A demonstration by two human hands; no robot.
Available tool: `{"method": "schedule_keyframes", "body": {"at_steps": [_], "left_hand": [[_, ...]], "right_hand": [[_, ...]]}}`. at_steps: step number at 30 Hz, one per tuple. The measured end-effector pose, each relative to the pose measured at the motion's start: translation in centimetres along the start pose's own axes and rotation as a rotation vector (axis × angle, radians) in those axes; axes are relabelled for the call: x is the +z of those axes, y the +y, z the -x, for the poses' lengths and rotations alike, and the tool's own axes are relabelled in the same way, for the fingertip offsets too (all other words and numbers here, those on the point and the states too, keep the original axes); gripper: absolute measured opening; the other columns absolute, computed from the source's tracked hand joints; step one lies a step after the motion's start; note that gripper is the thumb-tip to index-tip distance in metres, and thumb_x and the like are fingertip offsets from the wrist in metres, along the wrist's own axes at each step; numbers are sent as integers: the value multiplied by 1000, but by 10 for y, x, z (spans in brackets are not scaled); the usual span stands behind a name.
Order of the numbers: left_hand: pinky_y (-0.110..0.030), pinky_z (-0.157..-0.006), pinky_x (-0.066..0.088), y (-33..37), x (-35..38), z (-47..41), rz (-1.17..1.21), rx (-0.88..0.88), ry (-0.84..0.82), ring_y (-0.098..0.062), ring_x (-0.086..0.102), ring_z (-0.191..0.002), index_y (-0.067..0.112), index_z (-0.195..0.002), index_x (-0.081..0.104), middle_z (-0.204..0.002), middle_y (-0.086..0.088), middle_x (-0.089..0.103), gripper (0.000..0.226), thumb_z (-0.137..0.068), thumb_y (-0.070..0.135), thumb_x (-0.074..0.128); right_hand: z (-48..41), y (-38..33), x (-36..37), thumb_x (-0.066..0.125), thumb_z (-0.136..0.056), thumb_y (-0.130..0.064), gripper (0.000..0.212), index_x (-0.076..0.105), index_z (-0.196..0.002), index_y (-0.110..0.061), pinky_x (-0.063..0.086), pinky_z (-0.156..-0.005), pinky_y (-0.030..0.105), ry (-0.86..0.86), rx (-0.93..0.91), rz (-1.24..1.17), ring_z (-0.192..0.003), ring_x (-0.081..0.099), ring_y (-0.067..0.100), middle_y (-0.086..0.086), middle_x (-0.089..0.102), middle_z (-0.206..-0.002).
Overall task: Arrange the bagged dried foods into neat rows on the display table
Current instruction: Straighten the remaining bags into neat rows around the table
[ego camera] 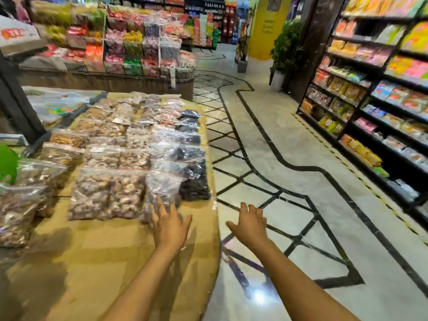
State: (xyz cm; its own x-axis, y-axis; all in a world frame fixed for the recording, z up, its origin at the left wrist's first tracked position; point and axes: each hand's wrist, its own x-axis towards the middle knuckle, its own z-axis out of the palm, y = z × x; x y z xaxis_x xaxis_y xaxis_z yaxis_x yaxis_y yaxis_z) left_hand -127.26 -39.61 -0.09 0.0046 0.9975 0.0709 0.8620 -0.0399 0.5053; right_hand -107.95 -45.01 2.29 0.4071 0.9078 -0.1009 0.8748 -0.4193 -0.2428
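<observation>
Reaching forward, the left hand [170, 224] is laying its spread fingers [159, 208] on the near edge of a clear bag [159, 193] of mixed dark and pale dried pieces, probably to square it with its neighbours; the blur is making it hard to say whether the fingers are pressing or only touching. The right hand [251, 224] is hanging open past the desk's [115, 251] edge, over the floor [289, 158], fingers loosely spread and holding nothing, seemingly waiting to steady the bag from that side. Just beyond and to the right of the left fingers is lying a bag of black dried fruit [194, 185], ending a column of dark bags. To the left of them, bags of brown chunks [106, 195] are sitting edge to edge. Farther beyond the fingers, the rows [129, 135] are running back in tidy columns, each bag zip-sealed and flat. Well off to the left, looser bags [20, 205] are sitting overlapped, likely still needing alignment.
</observation>
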Motion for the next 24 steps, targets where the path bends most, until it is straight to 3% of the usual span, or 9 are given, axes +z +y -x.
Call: {"method": "schedule_keyframes", "body": {"at_steps": [5, 13, 19, 24], "left_hand": [[-49, -115, 13, 57, 27, 9, -101, 98, 0, -40, 8, -143, 20, -150, 21, -158, -16, 11, 79, -86, 53, 53], [-49, -116, 9, 97, 51, -43, -107, 80, 45, -38, 3, -145, 15, -152, 7, -158, -17, 9, 87, -88, 59, 47], [-50, -115, 10, 133, 83, -136, 9, -6, 142, -37, 7, -144, 13, -151, 8, -158, -17, 13, 87, -87, 56, 50], [-51, -116, 8, 190, 105, -252, 59, -75, 123, -39, 3, -144, 13, -151, 5, -158, -19, 7, 90, -87, 58, 49]], "right_hand": [[-23, 60, -24, 54, -85, -53, 71, 32, -139, -11, 32, -104, 48, -14, -10, 12, -130, 32, 36, 14, 41, -139], [-85, 70, -2, 53, -86, -51, 66, 36, -135, -11, 36, -103, 46, -180, -130, 8, -128, 35, 36, 16, 44, -138], [-208, 82, -22, 51, -87, -54, 65, 36, -136, -14, 33, -102, 43, -179, -241, 28, -128, 34, 32, 13, 44, -139], [-343, 77, -67, 45, -85, -65, 71, 39, -133, -13, 35, -101, 45, -187, -270, 101, -126, 37, 33, 13, 47, -136]]}}
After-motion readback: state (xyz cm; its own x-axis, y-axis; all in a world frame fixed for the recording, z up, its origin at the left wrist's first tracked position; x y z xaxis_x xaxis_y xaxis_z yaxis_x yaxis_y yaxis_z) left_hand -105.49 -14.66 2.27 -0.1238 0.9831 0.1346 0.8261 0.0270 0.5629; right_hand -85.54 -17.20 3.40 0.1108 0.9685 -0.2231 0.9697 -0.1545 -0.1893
